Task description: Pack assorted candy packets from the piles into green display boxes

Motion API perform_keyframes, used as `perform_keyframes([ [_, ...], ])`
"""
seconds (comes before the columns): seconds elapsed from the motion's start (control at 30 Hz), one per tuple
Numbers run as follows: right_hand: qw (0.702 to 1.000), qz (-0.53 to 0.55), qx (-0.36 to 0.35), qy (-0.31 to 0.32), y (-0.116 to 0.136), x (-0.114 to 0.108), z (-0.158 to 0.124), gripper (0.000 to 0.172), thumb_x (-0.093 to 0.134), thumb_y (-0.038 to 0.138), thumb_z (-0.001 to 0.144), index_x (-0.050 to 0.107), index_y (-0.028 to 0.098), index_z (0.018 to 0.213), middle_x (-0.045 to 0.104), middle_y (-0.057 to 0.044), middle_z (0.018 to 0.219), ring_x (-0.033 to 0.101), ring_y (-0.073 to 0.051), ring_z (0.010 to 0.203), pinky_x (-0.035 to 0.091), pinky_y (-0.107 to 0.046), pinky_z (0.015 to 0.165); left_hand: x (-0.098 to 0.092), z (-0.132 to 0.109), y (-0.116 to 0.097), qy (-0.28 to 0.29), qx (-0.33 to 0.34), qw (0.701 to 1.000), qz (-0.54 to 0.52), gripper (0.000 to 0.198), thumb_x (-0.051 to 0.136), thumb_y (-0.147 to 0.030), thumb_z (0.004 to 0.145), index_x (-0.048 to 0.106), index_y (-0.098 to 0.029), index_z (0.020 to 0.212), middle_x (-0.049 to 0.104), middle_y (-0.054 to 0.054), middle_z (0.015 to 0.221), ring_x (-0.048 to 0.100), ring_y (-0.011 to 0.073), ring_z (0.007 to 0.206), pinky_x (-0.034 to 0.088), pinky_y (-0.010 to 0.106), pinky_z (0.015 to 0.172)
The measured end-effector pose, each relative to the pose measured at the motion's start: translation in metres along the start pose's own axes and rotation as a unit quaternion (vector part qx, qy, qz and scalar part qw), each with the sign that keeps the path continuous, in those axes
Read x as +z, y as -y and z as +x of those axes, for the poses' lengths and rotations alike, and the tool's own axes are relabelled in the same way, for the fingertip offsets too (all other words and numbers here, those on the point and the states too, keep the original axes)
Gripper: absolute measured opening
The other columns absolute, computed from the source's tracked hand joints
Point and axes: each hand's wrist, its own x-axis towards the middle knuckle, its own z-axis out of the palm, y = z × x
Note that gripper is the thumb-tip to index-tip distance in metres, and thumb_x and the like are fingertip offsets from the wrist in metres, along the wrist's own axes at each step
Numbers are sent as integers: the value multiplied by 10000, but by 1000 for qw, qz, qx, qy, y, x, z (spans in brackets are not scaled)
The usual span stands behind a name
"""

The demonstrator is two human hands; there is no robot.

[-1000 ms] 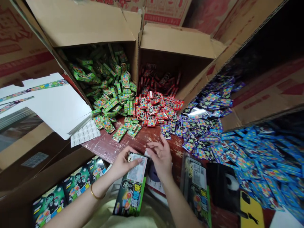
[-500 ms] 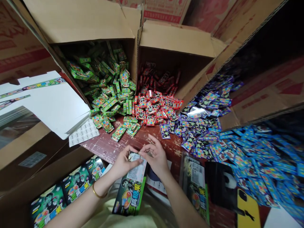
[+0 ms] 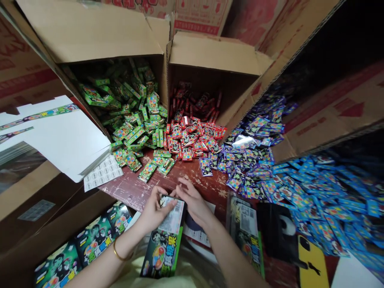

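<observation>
I hold a dark green printed carton [image 3: 164, 241] upright over my lap. My left hand [image 3: 154, 211] grips its top left edge, thumb on the white label. My right hand [image 3: 192, 201] pinches the carton's top flap from the right, fingers curled. On the worn red table [image 3: 135, 188] just beyond lie heaps of small candy packets: green ones [image 3: 135, 124], red ones [image 3: 189, 136], purple ones [image 3: 252, 156] and blue ones [image 3: 324, 192].
Open cardboard boxes [image 3: 210, 56] lie on their sides behind the heaps. Flat white carton blanks [image 3: 60, 136] and a sticker sheet [image 3: 102, 173] sit at left. A box of filled cartons [image 3: 78, 244] is at lower left; another carton [image 3: 247, 236] and a phone [image 3: 313, 266] at right.
My right hand came down from open above the carton and closed its fingers on the top flap. The left hand kept its grip.
</observation>
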Motion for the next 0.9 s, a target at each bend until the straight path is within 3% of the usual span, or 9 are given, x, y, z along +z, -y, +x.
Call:
perform_keyframes([
  [0.1,993,-103,-62,17,6,-22,4,682,811,242,611,499,229,1218,658,45,678,605,-150,627,449,-266,620,-13,-11,-10,140,-99,984,-46,478,835,-290,586,561,-206,969,659,20,894,624,185,790,497,283,697],
  [0.17,990,-95,-98,-45,19,-40,7,632,806,293,619,533,231,1185,660,41,672,610,-159,605,466,-272,594,-27,-18,-13,283,-163,944,-54,365,829,-313,608,639,-185,891,680,18,795,631,180,700,510,290,662],
  [0.23,975,-58,-158,-148,33,-53,3,617,782,345,651,528,233,1202,681,21,724,635,-173,655,495,-291,628,-37,-21,-12,336,-168,922,-95,325,822,-349,629,679,-181,868,707,41,806,660,206,732,526,317,693],
  [0.37,931,6,-255,-260,35,-48,-25,673,744,396,711,445,263,1300,710,-33,924,669,-207,848,522,-329,743,-29,-11,-9,115,-42,958,-258,608,870,-385,553,632,-210,1084,689,104,1124,643,287,1033,504,392,901],
  [0.47,959,6,-220,-180,13,-31,-55,758,760,380,715,364,291,1355,710,-68,1008,677,-242,907,533,-376,781,-11,4,-20,-100,19,958,-267,520,828,-365,634,593,-193,1065,726,89,1011,693,245,891,549,356,818],
  [0.53,973,-16,-185,-134,4,-21,-70,796,762,353,728,313,290,1381,706,-84,1026,677,-256,928,529,-403,808,-4,9,-29,-174,38,958,-226,502,823,-333,646,559,-191,1048,736,45,890,702,206,771,569,310,724],
  [0.7,952,-55,-246,-173,26,2,-68,750,747,358,743,327,294,1362,691,-18,903,665,-193,813,514,-332,773,8,-11,-18,-62,47,992,-97,830,808,-252,671,308,-259,1334,723,43,938,707,227,836,571,327,761],
  [0.8,969,-22,-180,-167,35,6,-50,620,729,316,751,421,259,1285,627,51,703,616,-142,650,491,-261,648,18,-31,3,15,42,996,-73,873,749,-238,744,159,-293,1385,708,61,1021,698,221,912,549,355,842],
  [0.9,978,42,-102,-175,25,2,-35,595,759,300,689,479,209,1206,552,86,610,581,-123,572,469,-236,589,23,-38,18,13,50,997,-52,738,742,-250,749,253,-299,1300,688,46,1052,681,200,954,536,336,867],
])
